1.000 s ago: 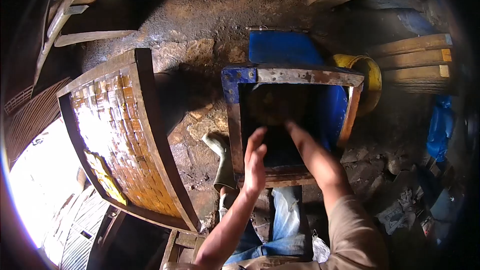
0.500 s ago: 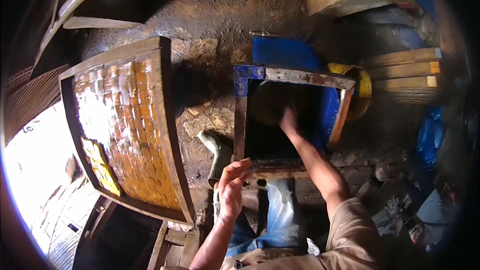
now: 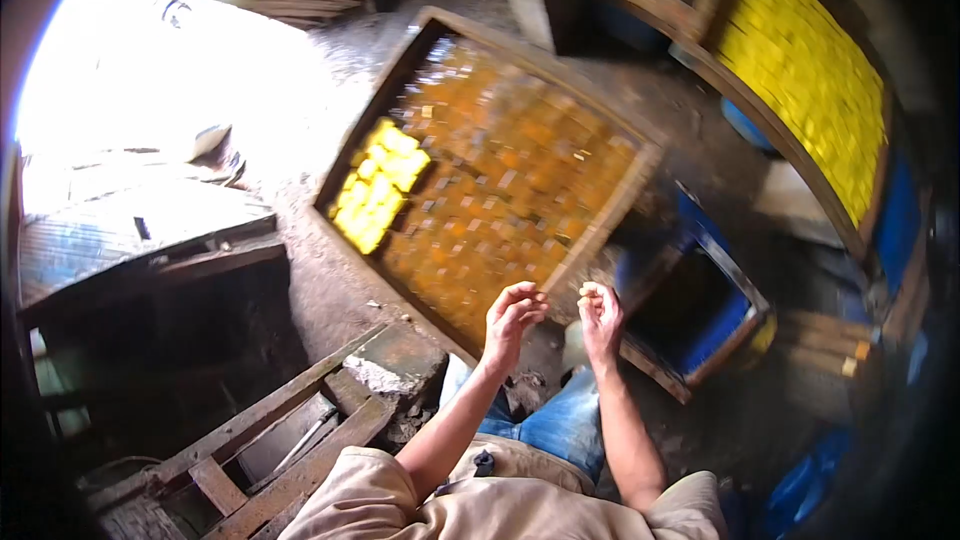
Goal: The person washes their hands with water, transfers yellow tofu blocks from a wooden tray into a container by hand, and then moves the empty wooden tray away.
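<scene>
My left hand [image 3: 514, 318] hovers over the near edge of a large wooden-framed tray [image 3: 645, 155], its fingers curled in towards the thumb. Just to its right, a small gap away, is my right hand [image 3: 601, 320], fingers bent and drawn together. Whatever either hand holds, if anything, is too small to make out. The tray has a shiny brown-orange woven-looking bed, and a cluster of yellow blocks [image 3: 380, 185] lies in rows at its left side. To the right of my right hand stands a wood-framed blue tub [image 3: 738, 325] with a dark inside.
Another wooden-framed tray full of yellow blocks [image 3: 800, 70] stands at the upper right. Wooden slats [image 3: 820, 340] lie beyond the tub. A wooden frame [image 3: 240, 460] and a stone slab [image 3: 395, 358] are at the lower left. Bright light fills the upper left.
My view has turned left, towards the tray. My right hand has come out of the tub, and my left hand has left the tub's rim; both are now close together by the tray.
</scene>
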A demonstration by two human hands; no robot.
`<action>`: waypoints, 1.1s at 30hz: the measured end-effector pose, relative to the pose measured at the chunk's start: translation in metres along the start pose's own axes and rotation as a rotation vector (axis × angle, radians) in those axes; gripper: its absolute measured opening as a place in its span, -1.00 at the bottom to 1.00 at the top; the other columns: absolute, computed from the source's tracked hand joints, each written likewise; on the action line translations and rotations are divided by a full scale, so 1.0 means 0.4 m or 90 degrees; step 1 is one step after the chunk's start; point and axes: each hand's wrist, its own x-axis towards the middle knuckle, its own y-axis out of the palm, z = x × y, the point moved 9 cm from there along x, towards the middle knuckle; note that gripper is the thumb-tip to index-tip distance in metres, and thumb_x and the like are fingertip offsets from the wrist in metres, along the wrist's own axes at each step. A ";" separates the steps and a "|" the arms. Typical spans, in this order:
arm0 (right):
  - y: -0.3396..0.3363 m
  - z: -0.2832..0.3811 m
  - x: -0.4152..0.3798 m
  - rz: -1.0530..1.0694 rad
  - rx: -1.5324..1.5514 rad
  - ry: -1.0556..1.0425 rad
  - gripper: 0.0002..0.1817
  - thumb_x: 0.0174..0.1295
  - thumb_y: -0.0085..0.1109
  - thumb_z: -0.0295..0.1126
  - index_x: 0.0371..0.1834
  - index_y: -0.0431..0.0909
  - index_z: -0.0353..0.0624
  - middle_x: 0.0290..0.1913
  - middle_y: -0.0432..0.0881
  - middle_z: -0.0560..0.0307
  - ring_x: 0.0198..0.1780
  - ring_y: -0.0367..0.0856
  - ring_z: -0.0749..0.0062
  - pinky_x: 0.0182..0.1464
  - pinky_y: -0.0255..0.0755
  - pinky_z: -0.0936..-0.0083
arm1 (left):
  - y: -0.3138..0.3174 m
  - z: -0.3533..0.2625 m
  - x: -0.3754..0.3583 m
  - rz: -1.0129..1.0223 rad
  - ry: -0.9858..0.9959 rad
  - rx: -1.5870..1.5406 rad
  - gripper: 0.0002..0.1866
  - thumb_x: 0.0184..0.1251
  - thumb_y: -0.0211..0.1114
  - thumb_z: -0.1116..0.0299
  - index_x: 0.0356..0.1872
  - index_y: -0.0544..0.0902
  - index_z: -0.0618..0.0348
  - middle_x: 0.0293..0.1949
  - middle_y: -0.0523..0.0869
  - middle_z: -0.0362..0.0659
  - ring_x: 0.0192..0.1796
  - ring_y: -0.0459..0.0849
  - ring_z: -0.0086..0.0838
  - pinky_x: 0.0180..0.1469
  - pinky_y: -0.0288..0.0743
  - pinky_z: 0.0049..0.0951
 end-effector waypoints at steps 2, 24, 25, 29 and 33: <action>0.143 0.114 0.074 0.097 -0.116 -0.051 -0.76 0.21 0.16 -0.52 -0.05 0.61 -0.21 -0.20 0.67 0.08 -0.28 0.65 0.38 -0.26 0.56 0.47 | -0.111 -0.093 0.041 -0.045 0.021 -0.008 -0.70 0.37 0.12 0.39 0.09 0.53 0.17 -0.08 0.68 -0.11 -0.05 0.69 -0.37 0.00 0.54 -0.39; 1.010 0.290 0.403 0.029 -0.254 -0.229 -0.74 0.02 0.32 -0.62 -0.22 0.52 -0.20 -0.24 0.59 0.01 -0.15 0.60 0.05 -0.08 0.47 0.25 | -0.649 -0.512 0.375 -0.123 -0.002 -0.143 -0.71 0.36 0.08 0.42 0.06 0.53 0.23 -0.10 0.65 -0.06 -0.09 0.67 -0.37 -0.01 0.54 -0.38; 1.032 0.286 0.433 0.065 -0.208 -0.190 -0.76 0.01 0.30 -0.62 -0.23 0.54 -0.19 -0.26 0.63 0.04 -0.16 0.63 0.07 -0.07 0.49 0.27 | -0.649 -0.519 0.374 -0.122 -0.002 -0.148 -0.71 0.35 0.08 0.42 0.06 0.53 0.23 -0.10 0.65 -0.06 -0.09 0.67 -0.37 -0.01 0.54 -0.38; 1.111 0.269 0.500 0.061 -0.380 -0.235 -0.66 0.01 0.30 -0.56 -0.08 0.53 -0.24 0.15 0.54 -0.05 0.16 0.52 0.04 0.18 0.40 0.20 | -0.660 -0.534 0.380 -0.123 -0.005 -0.152 -0.71 0.34 0.08 0.44 0.05 0.53 0.22 -0.10 0.64 -0.08 -0.09 0.67 -0.37 -0.01 0.54 -0.38; 1.137 0.244 0.429 0.038 -0.593 -0.292 -0.61 0.09 0.21 -0.38 0.02 0.48 -0.22 0.37 0.31 -0.15 0.38 0.26 -0.08 0.35 0.16 -0.08 | -0.668 -0.552 0.382 -0.116 0.001 -0.170 -0.71 0.32 0.08 0.45 0.04 0.54 0.22 -0.10 0.65 -0.08 -0.09 0.66 -0.37 -0.01 0.53 -0.38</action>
